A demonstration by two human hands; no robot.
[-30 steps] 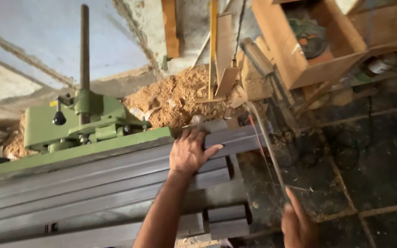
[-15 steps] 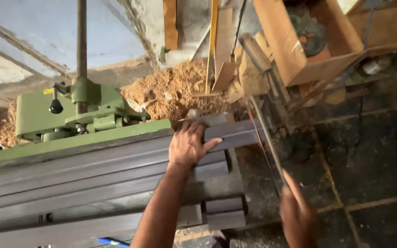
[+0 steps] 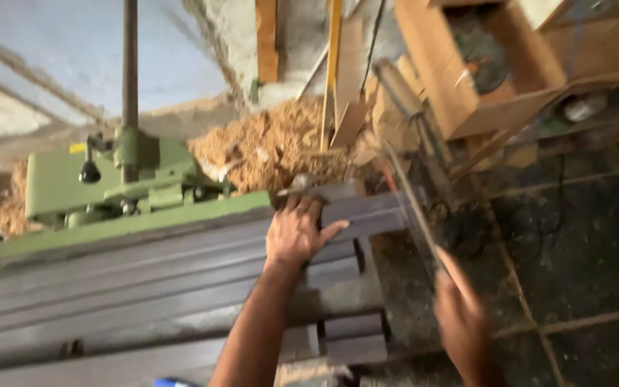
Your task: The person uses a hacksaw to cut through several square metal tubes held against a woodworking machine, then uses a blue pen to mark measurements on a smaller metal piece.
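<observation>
Left hand (image 3: 296,233) flat, fingers spread on grey machine table (image 3: 145,287), unchanged from before; right hand (image 3: 460,322) clenched on thin wooden strip (image 3: 413,208), now raised beside table edge, blurred, mid-swing.

The left hand (image 3: 296,233) is lying on the machine table (image 3: 145,287), with a sawdust heap (image 3: 274,147) behind it. The right hand (image 3: 463,322) is hanging right of the table, a thin strip (image 3: 413,208) rising from its grip toward a wooden box (image 3: 467,79).
</observation>
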